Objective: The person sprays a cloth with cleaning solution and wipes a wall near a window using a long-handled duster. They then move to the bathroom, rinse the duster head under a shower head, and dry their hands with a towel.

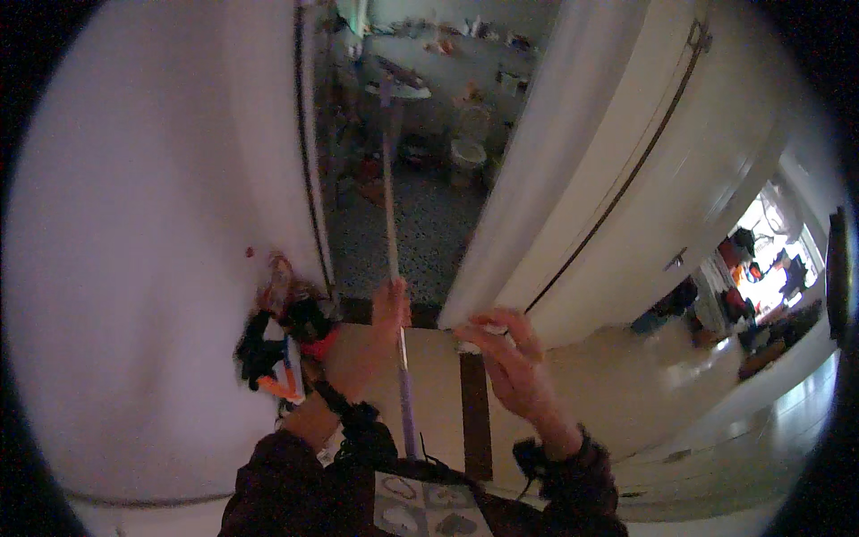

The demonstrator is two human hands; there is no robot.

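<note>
My left hand (391, 305) is closed around a long thin pole (388, 201), light-coloured higher up and purple at its lower end. The pole runs from near my body through a doorway to a flat, pale-edged head (399, 87) at its far end. To the right of the pole, my right hand (507, 356) is raised near the foot of the door frame, fingers bent and partly apart. Whether anything small lies between its fingertips cannot be told, as the picture is blurred.
A white wall (147, 268) stands at the left, with a cluster of dark, red and orange items (275, 362) beside it. A white toilet (468, 153) stands in the dim room ahead. The pale door (644, 221) is at right, with clothes by a bright window (778, 262) beyond.
</note>
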